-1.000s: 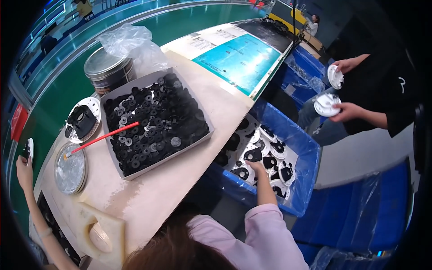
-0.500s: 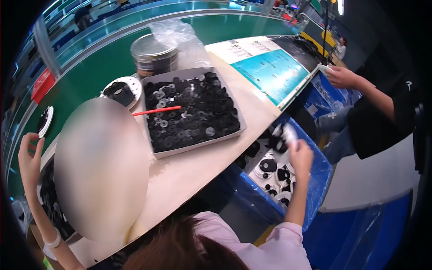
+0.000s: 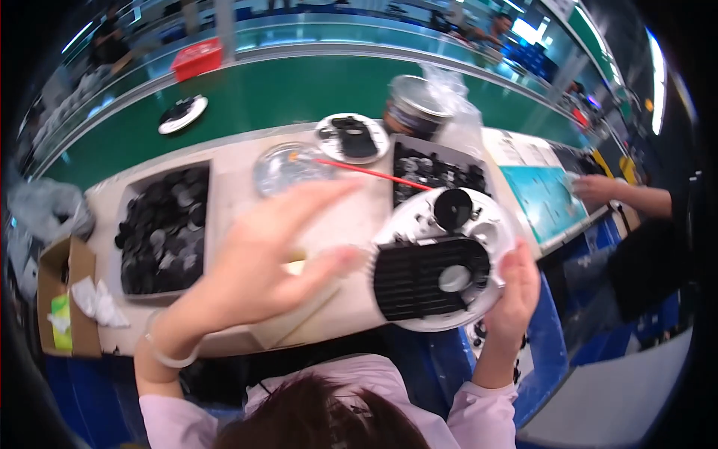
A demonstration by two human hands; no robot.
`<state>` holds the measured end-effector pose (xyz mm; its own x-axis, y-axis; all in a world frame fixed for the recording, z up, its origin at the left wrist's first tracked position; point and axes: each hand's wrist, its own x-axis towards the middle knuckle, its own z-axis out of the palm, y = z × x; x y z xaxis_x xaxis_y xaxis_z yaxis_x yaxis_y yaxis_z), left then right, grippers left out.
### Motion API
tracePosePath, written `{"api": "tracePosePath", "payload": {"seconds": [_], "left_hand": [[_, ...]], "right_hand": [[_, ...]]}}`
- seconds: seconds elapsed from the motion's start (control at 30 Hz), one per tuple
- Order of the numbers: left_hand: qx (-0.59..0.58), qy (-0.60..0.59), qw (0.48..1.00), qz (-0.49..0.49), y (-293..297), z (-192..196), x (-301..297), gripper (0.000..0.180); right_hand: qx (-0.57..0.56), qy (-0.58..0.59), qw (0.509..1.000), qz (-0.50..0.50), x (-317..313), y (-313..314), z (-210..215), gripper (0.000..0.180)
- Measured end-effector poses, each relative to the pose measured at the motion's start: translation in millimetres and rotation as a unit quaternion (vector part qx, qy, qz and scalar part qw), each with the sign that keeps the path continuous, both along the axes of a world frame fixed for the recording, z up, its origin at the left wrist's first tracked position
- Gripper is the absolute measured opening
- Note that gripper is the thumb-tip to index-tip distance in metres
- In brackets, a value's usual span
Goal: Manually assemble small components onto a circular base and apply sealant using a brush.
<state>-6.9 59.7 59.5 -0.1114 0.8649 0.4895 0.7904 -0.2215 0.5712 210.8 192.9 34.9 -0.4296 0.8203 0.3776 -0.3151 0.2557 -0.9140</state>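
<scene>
My right hand [image 3: 514, 292] grips the right rim of a round white plastic disc [image 3: 486, 228], tilted up over the table's front edge. On the disc sit a black ribbed cover [image 3: 419, 277] and a black round knob-like part [image 3: 453, 209]. To the left of the disc, my left hand [image 3: 273, 258] is open, fingers apart and pointing toward it, slightly smeared by motion; nothing shows in it. A similar white disc with a black part [image 3: 183, 114] lies on the green belt at the far left. Another such disc [image 3: 351, 138] rests on the table's back edge.
Boxes of small black parts stand left [image 3: 163, 232] and right [image 3: 441, 166]. A red stick [image 3: 374, 173] spans a clear dish [image 3: 288, 170] and the right box. Behind is a metal can [image 3: 419, 107]. A blue-lined bin [image 3: 550, 337] stands front right; a co-worker's hand [image 3: 594, 191] is beyond.
My view has swung left. My right hand has lifted its disc from the bin to over the table edge. My left hand has come back from the disc on the belt toward the middle.
</scene>
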Motion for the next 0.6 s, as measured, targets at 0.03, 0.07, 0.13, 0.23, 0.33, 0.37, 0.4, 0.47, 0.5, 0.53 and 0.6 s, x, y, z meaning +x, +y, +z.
{"api": "tracePosePath", "payload": {"seconds": [0.03,0.07,0.13,0.23,0.33,0.37,0.4,0.47,0.5,0.53,0.6], "left_hand": [[0.026,-0.063,0.998,-0.015,-2.0,-3.6,7.1,0.06],[0.055,-0.123,0.99,-0.038,-3.6,-6.1,12.7,0.067],[0.055,-0.121,0.991,-0.013,-14.6,-6.1,5.4,0.073],[-0.024,-0.125,0.989,0.08,-35.4,-21.0,-13.8,0.057],[-0.101,-0.11,0.978,0.147,-43.9,-44.3,-22.9,0.046],[-0.09,-0.011,0.98,0.175,-51.1,-60.2,-25.4,0.045],[-0.067,0.01,0.975,0.211,-58.0,-66.9,-20.4,0.042],[-0.033,0.02,0.985,0.171,-61.1,-67.3,-13.5,0.041],[-0.032,0.013,0.992,0.122,-60.9,-69.1,-12.3,0.041],[-0.05,0.025,0.993,0.105,-59.2,-65.2,-10.4,0.042],[-0.088,-0.005,0.991,0.104,-64.1,-62.7,-15.3,0.046]], "right_hand": [[-0.03,-0.002,0.995,0.094,-15.5,-4.8,-6.1,0.02],[-0.06,-0.003,0.982,0.178,-25.9,-8.9,-12.1,0.025],[-0.085,-0.031,0.964,0.248,-52.5,-23.2,-13.7,0.036],[-0.004,-0.171,0.938,0.302,-77.1,-24.7,-20.4,0.048],[0.22,-0.256,0.913,0.231,-104.0,-13.3,-54.7,0.037],[0.284,-0.293,0.892,0.195,-109.1,-19.7,-52.9,0.035],[0.346,-0.328,0.866,0.155,-113.2,-26.1,-50.9,0.033],[0.347,-0.347,0.855,0.168,-114.1,-23.2,-49.6,0.032],[0.347,-0.368,0.846,0.172,-115.2,-21.1,-49.4,0.031],[0.348,-0.368,0.844,0.177,-117.4,-18.3,-50.8,0.031],[0.317,-0.318,0.864,0.227,-123.1,-12.9,-57.0,0.03]]}}
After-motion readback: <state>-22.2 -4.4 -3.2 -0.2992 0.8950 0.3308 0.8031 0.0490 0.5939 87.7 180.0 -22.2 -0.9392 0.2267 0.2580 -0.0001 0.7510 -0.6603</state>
